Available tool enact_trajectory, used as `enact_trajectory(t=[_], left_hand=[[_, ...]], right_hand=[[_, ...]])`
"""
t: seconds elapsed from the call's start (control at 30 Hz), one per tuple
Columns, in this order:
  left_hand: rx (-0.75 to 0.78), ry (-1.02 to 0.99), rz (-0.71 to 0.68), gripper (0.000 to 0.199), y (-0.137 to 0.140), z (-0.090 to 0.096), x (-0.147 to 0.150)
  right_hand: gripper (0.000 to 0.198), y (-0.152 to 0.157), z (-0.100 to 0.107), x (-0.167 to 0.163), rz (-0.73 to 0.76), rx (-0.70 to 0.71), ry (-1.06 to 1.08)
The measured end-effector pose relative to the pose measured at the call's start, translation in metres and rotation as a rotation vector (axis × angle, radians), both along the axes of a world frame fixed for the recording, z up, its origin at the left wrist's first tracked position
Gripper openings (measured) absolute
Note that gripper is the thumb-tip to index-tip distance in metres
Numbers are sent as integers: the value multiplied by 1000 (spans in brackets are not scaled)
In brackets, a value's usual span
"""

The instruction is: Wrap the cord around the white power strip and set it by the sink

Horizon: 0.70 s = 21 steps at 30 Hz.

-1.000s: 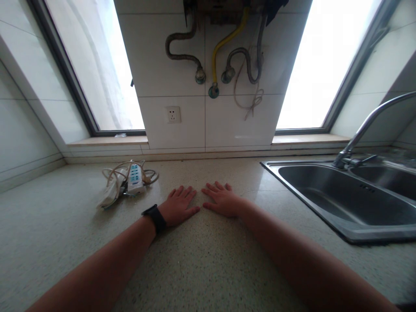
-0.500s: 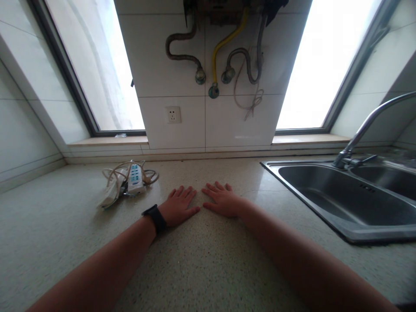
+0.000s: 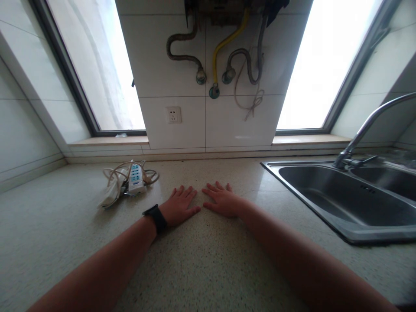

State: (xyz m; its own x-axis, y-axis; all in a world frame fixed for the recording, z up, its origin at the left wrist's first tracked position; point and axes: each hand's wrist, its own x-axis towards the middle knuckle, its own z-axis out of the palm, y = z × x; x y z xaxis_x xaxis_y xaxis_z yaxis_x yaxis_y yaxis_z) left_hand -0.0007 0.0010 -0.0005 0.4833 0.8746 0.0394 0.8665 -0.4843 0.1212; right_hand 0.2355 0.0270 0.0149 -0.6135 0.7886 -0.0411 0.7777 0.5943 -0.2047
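Under both hands [image 3: 178, 208]: countertop [image 3: 185, 264] | hands flat, spread, just apart | power strip [image 3: 135, 175] to left

White tiled wall [image 3: 188, 134] between two bright windows [image 3: 321, 69] with dark frames [image 3: 65, 65]

Cannot see the palms of the left hand [image 3: 178, 207] and right hand [image 3: 222, 200], turned down to the tabletop [image 3: 191, 268]. Lose the left forearm [image 3: 97, 264] and right forearm [image 3: 302, 255] at the near edge. Cannot make out any dial on the black band [image 3: 159, 219]. At left, cannot trace each of the cords [image 3: 113, 170], nor identify the white block [image 3: 112, 190] partly covered by them, nor read the tiny marks on the power strip [image 3: 135, 177]. On the left sill [image 3: 97, 141], cannot name a clear scrap [image 3: 121, 135], too small. Lose the dark box [image 3: 224, 8], left window [image 3: 97, 65] and right window [image 3: 325, 65] at the upper edge. At right, lose the sink [image 3: 373, 234] and faucet [image 3: 361, 131] past the edge; cannot make out blurred things [image 3: 404, 157] at the far right.
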Motion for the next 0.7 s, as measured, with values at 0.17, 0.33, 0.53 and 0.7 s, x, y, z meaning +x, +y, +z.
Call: enact_trajectory(t=[0.17, 0.33, 0.53, 0.7], left_hand=[[11, 11, -2, 84, 1, -1, 0], [19, 6, -6, 84, 2, -2, -1], [24, 6, -3, 82, 0, -1, -1], [16, 7, 0, 82, -1, 0, 0]], right_hand=[[78, 0, 0, 0, 11, 12, -13], [78, 0, 1, 0, 5, 8, -6], [80, 0, 0, 0, -3, 9, -4], [81, 1, -1, 1, -6, 16, -14]])
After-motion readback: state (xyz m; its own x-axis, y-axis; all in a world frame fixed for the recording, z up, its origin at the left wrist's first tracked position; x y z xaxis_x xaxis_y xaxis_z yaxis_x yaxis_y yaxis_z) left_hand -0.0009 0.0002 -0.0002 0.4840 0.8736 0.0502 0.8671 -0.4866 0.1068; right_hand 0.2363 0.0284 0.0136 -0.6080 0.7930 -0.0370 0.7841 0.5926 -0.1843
